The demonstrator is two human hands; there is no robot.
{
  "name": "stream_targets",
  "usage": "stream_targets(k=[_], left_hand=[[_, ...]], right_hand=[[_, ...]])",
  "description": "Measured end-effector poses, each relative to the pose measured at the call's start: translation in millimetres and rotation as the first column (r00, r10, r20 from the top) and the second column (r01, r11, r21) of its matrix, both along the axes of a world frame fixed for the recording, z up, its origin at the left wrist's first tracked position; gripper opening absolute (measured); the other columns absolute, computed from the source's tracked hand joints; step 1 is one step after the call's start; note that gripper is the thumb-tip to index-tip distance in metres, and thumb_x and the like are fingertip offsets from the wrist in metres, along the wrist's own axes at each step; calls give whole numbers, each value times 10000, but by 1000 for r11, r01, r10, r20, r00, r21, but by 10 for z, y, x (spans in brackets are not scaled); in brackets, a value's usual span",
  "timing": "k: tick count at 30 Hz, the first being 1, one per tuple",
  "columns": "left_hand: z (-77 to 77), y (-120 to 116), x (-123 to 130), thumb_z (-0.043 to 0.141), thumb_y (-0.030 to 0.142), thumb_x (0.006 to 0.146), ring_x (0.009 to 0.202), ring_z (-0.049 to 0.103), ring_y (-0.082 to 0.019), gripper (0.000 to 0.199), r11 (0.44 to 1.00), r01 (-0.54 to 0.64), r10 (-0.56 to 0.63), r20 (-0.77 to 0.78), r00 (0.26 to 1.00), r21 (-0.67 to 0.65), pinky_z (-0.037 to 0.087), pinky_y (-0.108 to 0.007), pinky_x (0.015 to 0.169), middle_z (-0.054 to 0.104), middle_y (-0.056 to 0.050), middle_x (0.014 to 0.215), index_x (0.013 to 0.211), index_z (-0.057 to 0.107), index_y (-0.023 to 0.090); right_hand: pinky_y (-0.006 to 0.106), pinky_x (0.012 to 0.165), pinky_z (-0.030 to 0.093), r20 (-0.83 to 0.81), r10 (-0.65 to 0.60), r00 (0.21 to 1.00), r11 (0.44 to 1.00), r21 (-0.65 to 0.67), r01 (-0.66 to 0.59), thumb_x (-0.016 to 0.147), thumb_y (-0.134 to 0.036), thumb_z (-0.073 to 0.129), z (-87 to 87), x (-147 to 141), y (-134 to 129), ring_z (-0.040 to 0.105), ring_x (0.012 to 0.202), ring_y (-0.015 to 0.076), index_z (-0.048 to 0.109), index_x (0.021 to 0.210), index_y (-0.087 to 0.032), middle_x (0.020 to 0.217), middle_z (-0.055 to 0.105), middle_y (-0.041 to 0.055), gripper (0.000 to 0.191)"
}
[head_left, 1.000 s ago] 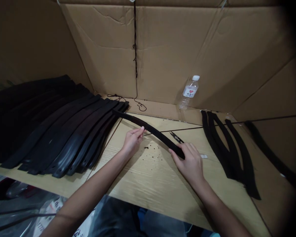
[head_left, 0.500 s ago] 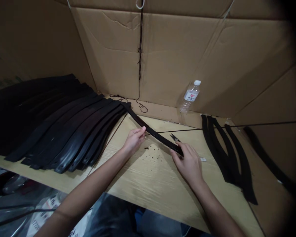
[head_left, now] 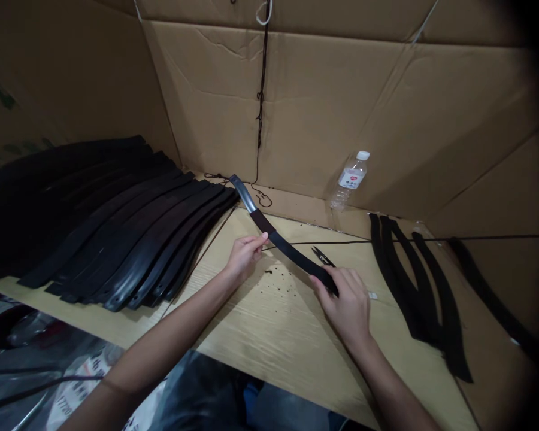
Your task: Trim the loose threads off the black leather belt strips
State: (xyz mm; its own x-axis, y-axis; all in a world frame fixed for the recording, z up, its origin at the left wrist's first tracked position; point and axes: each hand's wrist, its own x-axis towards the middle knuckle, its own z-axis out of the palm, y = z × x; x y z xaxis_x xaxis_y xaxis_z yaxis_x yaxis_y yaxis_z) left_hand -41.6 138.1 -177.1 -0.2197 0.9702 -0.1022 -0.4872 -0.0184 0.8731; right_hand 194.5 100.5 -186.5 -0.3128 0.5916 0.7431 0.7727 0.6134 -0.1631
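Note:
A long curved black strip (head_left: 291, 251) slants across the middle of the table, held in both hands. Its far end is smooth and shiny with a small hole, while the rest looks dull black. My left hand (head_left: 245, 257) pinches it near the middle between thumb and fingers. The near end is gripped by my right hand (head_left: 345, 296), whose fingers cover it. Black thread snips (head_left: 322, 256) lie just beyond my right hand. Similar black strips are piled (head_left: 130, 233) to the left of my left hand.
More dull black strips (head_left: 404, 275) lie on the right. A clear plastic bottle (head_left: 351, 179) stands by the cardboard wall (head_left: 323, 108). A dark cord (head_left: 261, 90) hangs down this wall; another crosses the pale wooden tabletop (head_left: 260, 341). Small dark crumbs dot the wood.
The strip has been turned in my hands, so its shiny far end and broad face now show. Both hands keep their grip in nearly the same places. The view has shifted slightly.

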Motion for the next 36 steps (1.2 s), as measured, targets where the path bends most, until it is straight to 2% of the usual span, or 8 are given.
stream_targets(k=[4,7,11,15,23,28,31,36], left_hand=[[-5,-30,-11,872,466,609,415,262,-24,472,998,-3,-4,-103,995,-63,103,-263,445,361,54,448,496,567,124],[28,-52,-8,863,529,593,405,238,-24,484,994,47,-60,-133,989,-102,65,-276,448,360,58,455,570,621,111],[69,-61,10,839,577,601,409,204,-27,528,993,108,-113,-141,984,-43,39,-288,458,301,72,457,534,556,136],[72,-55,6,828,545,636,428,202,-33,581,989,135,-126,-128,984,58,64,-284,463,280,70,467,471,413,173],[108,-57,-3,854,406,651,445,250,-29,350,1000,29,-28,-71,997,10,101,-263,459,453,29,499,588,676,111],[132,-72,21,860,352,664,427,271,-26,349,999,-12,10,-60,998,-37,111,-261,446,483,15,473,508,647,124],[111,-65,21,853,392,672,426,286,-25,449,999,22,-24,-57,998,-30,110,-262,444,532,-13,492,436,577,128],[76,-46,15,841,501,645,420,291,-16,478,996,63,-67,-63,996,-65,86,-267,441,617,-64,600,493,611,110]], right_hand=[[335,758,482,2,56,998,998,19,-57,900,-265,661,22,-17,-29,590,814,203,621,1051,-162,895,677,69,187],[333,762,486,0,70,998,997,31,-70,910,-221,637,39,-25,-38,596,829,203,616,1037,-177,900,680,67,137],[327,788,489,-8,79,997,997,12,-79,917,-168,597,42,-29,-31,598,868,199,615,1028,-188,928,671,63,115],[352,808,493,7,27,1000,998,-60,-27,930,-275,593,7,-30,-10,602,928,228,600,1124,-173,1008,660,89,220],[359,780,484,8,67,998,994,-92,-66,953,-296,553,-10,-38,-7,586,861,227,591,1112,-163,926,650,82,210],[358,783,485,3,72,997,996,-59,-72,925,-253,592,-6,-29,-10,589,876,229,572,1108,-182,952,650,77,197],[354,764,484,8,71,997,996,-60,-70,921,-214,576,-18,-19,-7,592,875,229,568,1067,-196,939,646,70,148],[344,732,474,25,38,999,998,-46,-37,899,-169,572,-14,-20,-25,584,836,224,552,968,-201,882,628,58,78]])
